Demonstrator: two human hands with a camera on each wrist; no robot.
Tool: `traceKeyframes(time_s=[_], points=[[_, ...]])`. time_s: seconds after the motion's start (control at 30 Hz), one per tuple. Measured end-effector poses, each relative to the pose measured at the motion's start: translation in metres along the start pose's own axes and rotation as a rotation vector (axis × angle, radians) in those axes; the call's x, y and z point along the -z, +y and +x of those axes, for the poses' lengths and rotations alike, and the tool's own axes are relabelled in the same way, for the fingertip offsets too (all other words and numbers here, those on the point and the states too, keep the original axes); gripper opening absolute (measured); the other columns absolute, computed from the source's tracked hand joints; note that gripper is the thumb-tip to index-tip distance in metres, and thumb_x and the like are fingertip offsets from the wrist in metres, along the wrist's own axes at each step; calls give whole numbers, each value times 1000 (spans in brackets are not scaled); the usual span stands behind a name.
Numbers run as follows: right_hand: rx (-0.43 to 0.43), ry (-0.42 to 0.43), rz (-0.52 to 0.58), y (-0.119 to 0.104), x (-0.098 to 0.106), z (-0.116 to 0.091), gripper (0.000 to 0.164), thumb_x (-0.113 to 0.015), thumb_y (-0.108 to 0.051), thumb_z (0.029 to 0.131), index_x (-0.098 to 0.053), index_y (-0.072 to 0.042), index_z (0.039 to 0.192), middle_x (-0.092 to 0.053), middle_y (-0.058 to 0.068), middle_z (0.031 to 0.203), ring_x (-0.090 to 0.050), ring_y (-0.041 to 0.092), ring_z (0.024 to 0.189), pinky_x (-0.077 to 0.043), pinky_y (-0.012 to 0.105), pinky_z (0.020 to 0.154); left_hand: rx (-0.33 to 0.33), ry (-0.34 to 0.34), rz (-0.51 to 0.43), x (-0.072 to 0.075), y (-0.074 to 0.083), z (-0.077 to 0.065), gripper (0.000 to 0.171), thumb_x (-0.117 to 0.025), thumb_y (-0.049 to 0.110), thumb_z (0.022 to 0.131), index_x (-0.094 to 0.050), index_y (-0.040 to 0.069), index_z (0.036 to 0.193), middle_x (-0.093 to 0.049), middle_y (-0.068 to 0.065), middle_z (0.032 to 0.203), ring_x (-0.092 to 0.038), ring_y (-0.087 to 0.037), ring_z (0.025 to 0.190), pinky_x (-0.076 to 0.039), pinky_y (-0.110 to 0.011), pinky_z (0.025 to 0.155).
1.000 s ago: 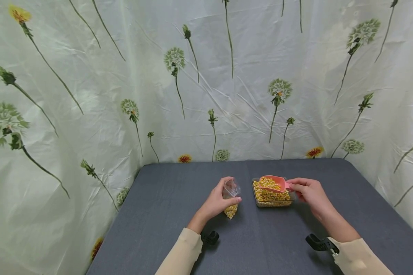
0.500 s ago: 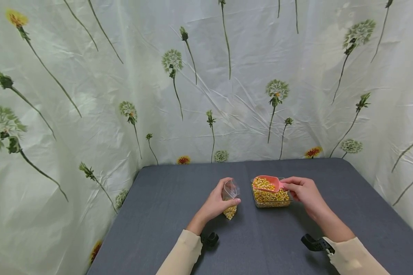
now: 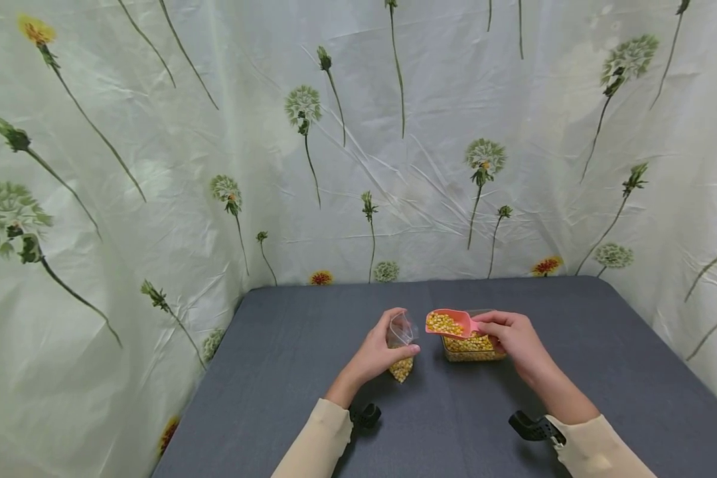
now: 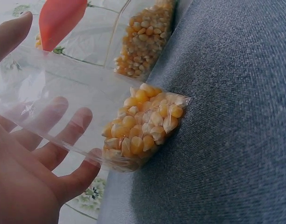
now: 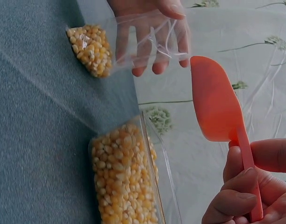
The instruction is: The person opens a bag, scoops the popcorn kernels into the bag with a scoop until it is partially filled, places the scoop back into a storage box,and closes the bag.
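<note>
My left hand [image 3: 378,348] holds a clear plastic bag [image 4: 63,88] upright, thumb on one side and fingers along the other. The bag's mouth is spread, and corn kernels [image 4: 143,126] fill its bottom part, which stands on the table. With my right hand [image 3: 516,338] I grip the handle of a pink scoop [image 3: 465,324], heaped with yellow kernels. In the head view the scoop is level, just right of the bag's mouth and over the left end of a clear container [image 3: 475,356] of corn. The right wrist view shows the scoop's underside [image 5: 215,100].
The grey cloth-covered table [image 3: 299,332] reaches back to a pale curtain [image 3: 358,166] printed with dandelions. Black straps [image 3: 366,415] sit on both wrists. The corn container stands right of the bag, partly below my right hand.
My right hand has carried the loaded scoop leftward from above the container toward the bag. The left hand and the bag have stayed in place.
</note>
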State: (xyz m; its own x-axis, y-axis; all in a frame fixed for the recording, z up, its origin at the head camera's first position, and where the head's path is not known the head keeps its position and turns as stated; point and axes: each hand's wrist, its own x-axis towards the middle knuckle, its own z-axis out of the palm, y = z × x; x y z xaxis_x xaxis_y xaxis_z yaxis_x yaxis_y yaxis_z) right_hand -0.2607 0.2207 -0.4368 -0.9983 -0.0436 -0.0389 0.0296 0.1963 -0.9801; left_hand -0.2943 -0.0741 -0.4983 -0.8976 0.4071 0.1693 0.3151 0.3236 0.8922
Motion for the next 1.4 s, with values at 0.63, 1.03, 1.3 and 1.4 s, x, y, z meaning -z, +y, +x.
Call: traceKeyframes(time_s=[0.63, 1.03, 1.3, 1.4], points=[[-6, -20, -23, -2, -20, 8, 29, -63, -15, 100, -69, 5, 120, -62, 6, 97, -50, 20, 67, -44, 31, 57, 19, 3, 8, 1, 1, -1, 76, -79, 44, 88, -37, 32, 150, -53, 9, 129, -57, -14, 112, -50, -42, 91], [17, -52, -7, -4, -34, 10, 28, -63, -14, 100, -70, 6, 119, -64, 8, 90, -47, 21, 63, -41, 32, 54, 47, -16, -26, -1, 2, 0, 76, -79, 38, 88, -36, 28, 150, -52, 7, 136, -60, -17, 110, -51, -41, 90], [20, -37, -35, -6, -45, 10, 28, -65, -17, 99, -72, 3, 118, -64, 9, 84, -49, 22, 64, -45, 33, 57, 10, -34, -44, 1, 1, 0, 76, -79, 44, 87, -37, 30, 148, -56, 9, 123, -63, -14, 99, -53, -34, 82], [11, -37, -37, -6, -47, 10, 29, -65, -19, 100, -71, 3, 118, -64, 10, 84, -48, 23, 65, -45, 33, 57, 14, -37, -46, 2, 1, -1, 73, -80, 42, 87, -38, 32, 146, -56, 10, 124, -63, -13, 99, -53, -33, 82]])
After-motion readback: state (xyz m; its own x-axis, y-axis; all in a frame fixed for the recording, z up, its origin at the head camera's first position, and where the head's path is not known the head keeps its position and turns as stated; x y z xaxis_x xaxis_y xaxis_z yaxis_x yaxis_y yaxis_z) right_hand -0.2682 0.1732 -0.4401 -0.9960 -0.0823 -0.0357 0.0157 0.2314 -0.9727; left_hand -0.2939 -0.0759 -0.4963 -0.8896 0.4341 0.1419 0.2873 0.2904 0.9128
